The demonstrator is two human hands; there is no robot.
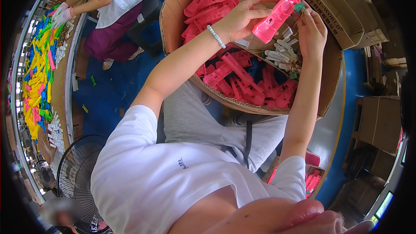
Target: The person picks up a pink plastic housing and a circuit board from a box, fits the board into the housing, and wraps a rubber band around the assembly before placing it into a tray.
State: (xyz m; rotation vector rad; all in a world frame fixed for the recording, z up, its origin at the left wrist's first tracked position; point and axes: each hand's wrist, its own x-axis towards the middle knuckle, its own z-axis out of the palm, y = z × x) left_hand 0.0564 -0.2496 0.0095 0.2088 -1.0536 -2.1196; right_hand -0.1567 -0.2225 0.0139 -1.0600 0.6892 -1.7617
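Note:
My left hand (248, 16) is closed on a long pink plastic shell (281, 13), held tilted above the big cardboard box (333, 71). My right hand (313, 31) pinches a small green circuit board (299, 7) by the shell's upper right edge. Thin wires hang from around the board; I cannot tell whether it touches the shell. Below my hands, small white parts with wires (282, 56) lie in a heap on cardboard within the box. Many more pink shells (236, 71) fill the box around them.
A flattened carton (325, 6) leans along the box's far right side. At the left, a gloved co-worker (110, 0) works over a long table of yellow, green, blue and pink pieces (39, 76). A black fan (80, 173) stands near my left side. Brown cartons (379, 119) are stacked at the right.

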